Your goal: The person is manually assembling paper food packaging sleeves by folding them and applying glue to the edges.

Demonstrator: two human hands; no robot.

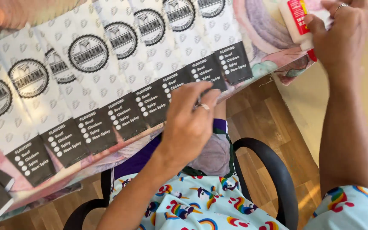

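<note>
Gripping a glue stick (300,19) with my right hand (341,32); left hand (188,123) pinches the bag row (120,76) edge. Bags laid overlapped; no glued flaps visible, I judge.

Your paper bags (107,76) lie flat in an overlapped row, fanned diagonally from the lower left of the frame up to the top centre. Each one is white with a faint repeating pattern, a round black stamp-like emblem in its middle, and a black band at the near end with a column of white checkbox dots. The black ends hang close to the worktop edge. Your glue bottle (300,21) sits in the upper right corner of the frame: white body, red label, red tip at the bottom, tilted with the tip pointing down toward the end of the row.
</note>
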